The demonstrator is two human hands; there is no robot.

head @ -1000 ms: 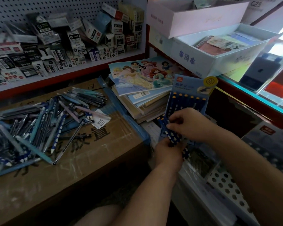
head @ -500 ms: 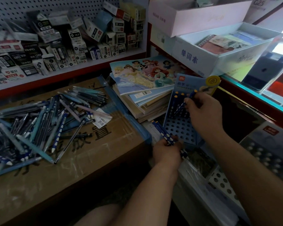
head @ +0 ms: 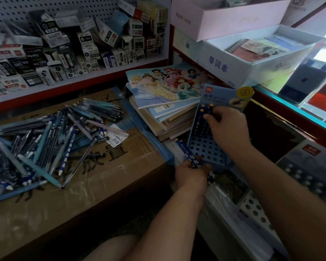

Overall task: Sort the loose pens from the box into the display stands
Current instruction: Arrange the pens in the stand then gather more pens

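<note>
You are in a shop corner, with a shelf of small boxes (head: 79, 49) on the back wall and a big brown carton (head: 105, 166) lying in front of it. The loose pens (head: 45, 140) lie in a messy pile on the left and far part of the carton top. The near part shows brown cardboard and shiny tape. A white paper tag (head: 117, 137) lies at the right side of the pile. The carton's right edge has blue tape on it and comes close to your left hand (head: 191, 173). Just past that edge sits a stack of books (head: 164, 102). The blue stand (head: 205, 147) leans right beside the stack, so the room there is tight. A white box (head: 233, 61) sits higher up behind the stand, and a white holed rack (head: 256, 210) lies under your right arm. Your left hand is curled round a small bunch of dotted pens (head: 186, 154), low at the front edge of the stand. Your right hand (head: 228, 127) is up at the stand's top rows. Its fingertips pinch the standing pens (head: 206, 113), which stick up from the holes there. Most other holes in the stand are dark and round.
</note>
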